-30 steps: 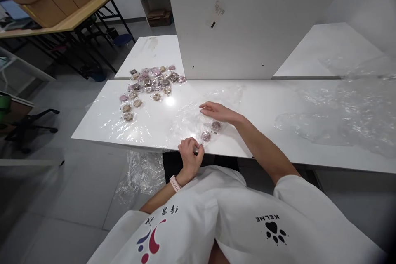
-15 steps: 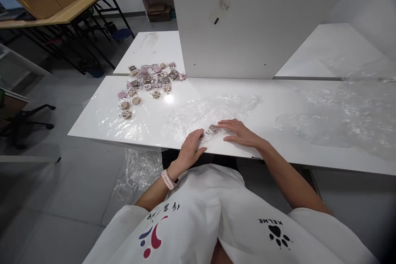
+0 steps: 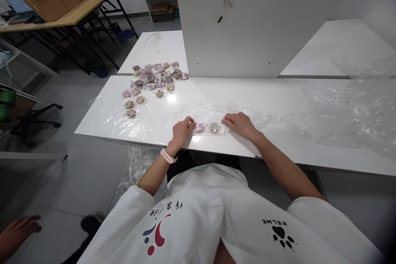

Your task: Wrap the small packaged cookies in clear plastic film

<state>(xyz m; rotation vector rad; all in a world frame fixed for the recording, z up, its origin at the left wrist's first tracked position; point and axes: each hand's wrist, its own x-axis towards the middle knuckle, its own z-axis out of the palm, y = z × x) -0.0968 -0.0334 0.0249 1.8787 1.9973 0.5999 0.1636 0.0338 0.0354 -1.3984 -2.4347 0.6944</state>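
Observation:
Near the table's front edge lie two small round pieces in clear wrapping, a pinkish one (image 3: 200,127) and a greyish-brown one (image 3: 214,127), side by side. My left hand (image 3: 182,132) is closed in a pinch on the plastic wrap at the left of the pink piece. On the other side, my right hand (image 3: 241,125) pinches the wrap right of the brown piece. Behind and under them a crumpled clear plastic sheet (image 3: 247,113) spreads on the white table (image 3: 235,90). Whether the pieces are inside that sheet or in smaller wrappers I cannot tell.
Several wrapped round pieces (image 3: 150,80) lie heaped at the table's left. More clear plastic (image 3: 349,111) covers the right side, and some plastic (image 3: 137,169) hangs below the front edge. A white panel (image 3: 235,41) stands behind. Another person's hand (image 3: 20,231) shows at lower left.
My hands have moved apart, the left one leftward, and both now pinch the wrap. The two pieces lie flat and in plain view between them. Another person's hand has appeared at lower left.

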